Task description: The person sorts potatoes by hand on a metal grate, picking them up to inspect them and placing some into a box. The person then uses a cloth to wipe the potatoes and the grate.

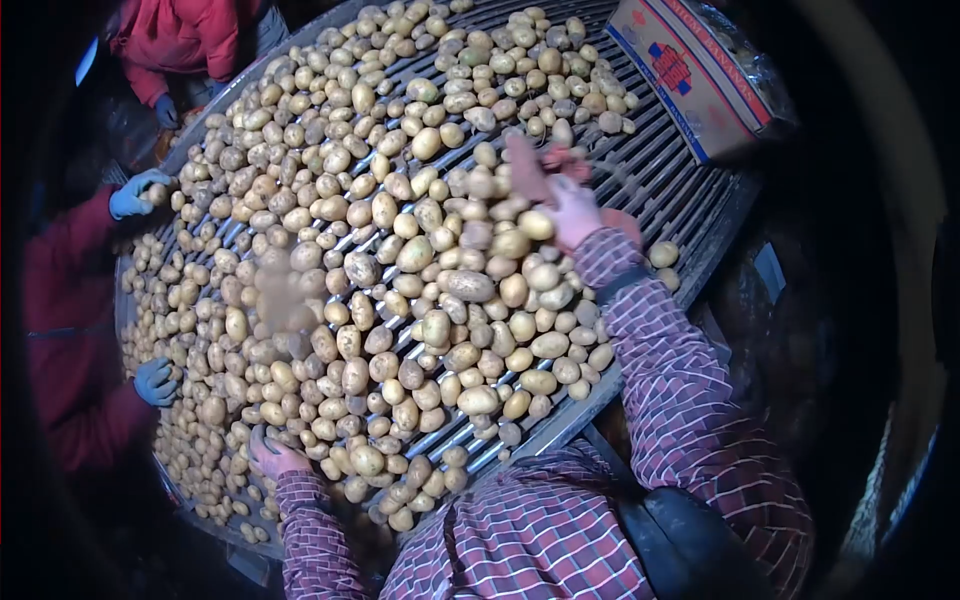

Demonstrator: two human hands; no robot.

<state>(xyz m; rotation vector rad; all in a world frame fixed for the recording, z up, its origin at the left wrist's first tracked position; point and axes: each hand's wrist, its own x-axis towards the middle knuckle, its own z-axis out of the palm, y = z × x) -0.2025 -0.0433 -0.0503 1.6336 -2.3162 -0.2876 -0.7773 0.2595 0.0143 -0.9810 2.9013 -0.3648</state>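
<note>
Many potatoes (470, 286) lie on a slatted metal sorting table (645, 185). My left hand (275, 455), in a pinkish glove, is at the near left, against the potatoes. Its fingers look stretched out, though their tips are partly hidden, and I see no potato held in it. My right hand (572, 210) reaches over the right side of the heap, smeared by motion. Beside its fingers is a long reddish-brown thing (525, 170), too blurred to name, with another reddish patch (566, 160) close by. Whether the right hand grips either cannot be made out.
A banana carton (690, 75) stands at the table's far right edge. On the left, a co-worker in a dark red sleeve has two blue-gloved hands (140, 195) at the table edge, one with a potato. Another person in a red jacket (190, 40) stands at the far left.
</note>
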